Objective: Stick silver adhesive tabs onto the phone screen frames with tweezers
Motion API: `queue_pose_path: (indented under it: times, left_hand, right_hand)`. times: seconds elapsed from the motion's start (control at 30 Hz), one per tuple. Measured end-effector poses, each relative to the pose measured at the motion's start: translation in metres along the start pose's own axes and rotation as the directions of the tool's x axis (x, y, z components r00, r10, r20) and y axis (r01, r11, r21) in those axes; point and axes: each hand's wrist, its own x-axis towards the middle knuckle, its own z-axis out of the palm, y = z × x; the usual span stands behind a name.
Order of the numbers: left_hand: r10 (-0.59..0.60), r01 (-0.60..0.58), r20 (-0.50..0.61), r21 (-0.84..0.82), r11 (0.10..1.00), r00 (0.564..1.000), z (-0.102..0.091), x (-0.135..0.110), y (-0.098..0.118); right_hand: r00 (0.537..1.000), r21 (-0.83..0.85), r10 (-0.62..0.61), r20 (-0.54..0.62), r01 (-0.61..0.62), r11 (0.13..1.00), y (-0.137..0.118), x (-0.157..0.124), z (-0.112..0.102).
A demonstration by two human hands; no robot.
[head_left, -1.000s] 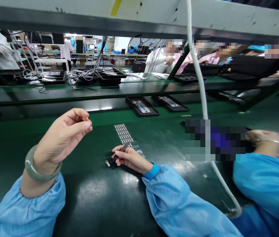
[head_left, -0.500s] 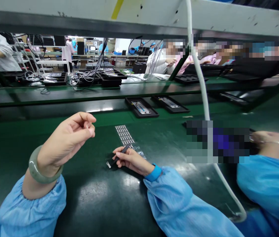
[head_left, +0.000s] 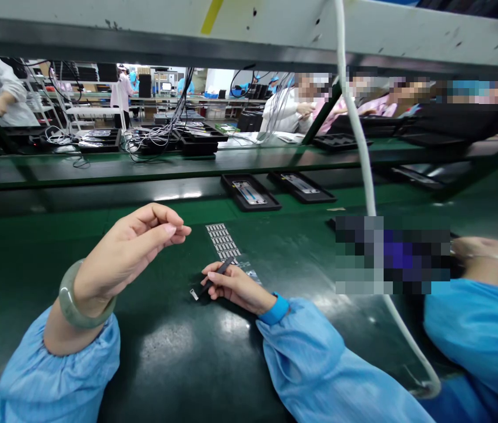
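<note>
Gripping black tweezers (head_left: 216, 276) in the right hand (head_left: 235, 288), a small metal piece (head_left: 194, 294) at their lower tip, twelve o'clock on the green counter (head_left: 164, 364); the left hand (head_left: 129, 249) rises apart at eleven, fingertips pinched together. A label sheet (head_left: 222, 242) lies just beyond; black trays (head_left: 251, 194) sit farther out; a co-worker's blue sleeve (head_left: 473, 335) fills three o'clock.

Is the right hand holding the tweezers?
Yes: the right hand grips the tweezers, their tip angled down toward the bench.
</note>
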Motion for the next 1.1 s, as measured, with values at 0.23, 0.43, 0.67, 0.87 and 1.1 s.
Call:
queue_pose_path:
  times: [0.23,0.43,0.67,0.87,1.1]
  left_hand:
    - [0.000,0.000,0.007,0.020,1.000,1.000,-0.001,0.000,0.000]
    - [0.038,-0.036,-0.009,0.191,0.981,0.999,0.001,-0.002,-0.001]
    - [0.093,-0.072,-0.039,0.366,0.928,0.995,-0.001,0.000,-0.004]
    - [0.180,-0.143,0.007,0.635,0.759,0.984,0.008,0.002,-0.011]
    - [-0.007,-0.232,0.265,0.859,0.456,0.964,-0.010,-0.014,-0.079]
  right_hand:
    - [1.000,0.002,-0.010,-0.002,0.010,1.000,0.000,0.000,0.001]
    - [0.999,-0.030,-0.035,0.023,0.036,0.999,-0.001,-0.003,0.003]
    - [0.985,0.033,-0.174,-0.003,0.174,0.984,-0.004,-0.008,0.004]
    - [0.934,0.133,-0.265,-0.238,0.302,0.944,-0.017,-0.008,-0.004]
    - [0.463,-0.650,-0.706,-0.536,0.307,0.695,-0.066,-0.008,-0.074]
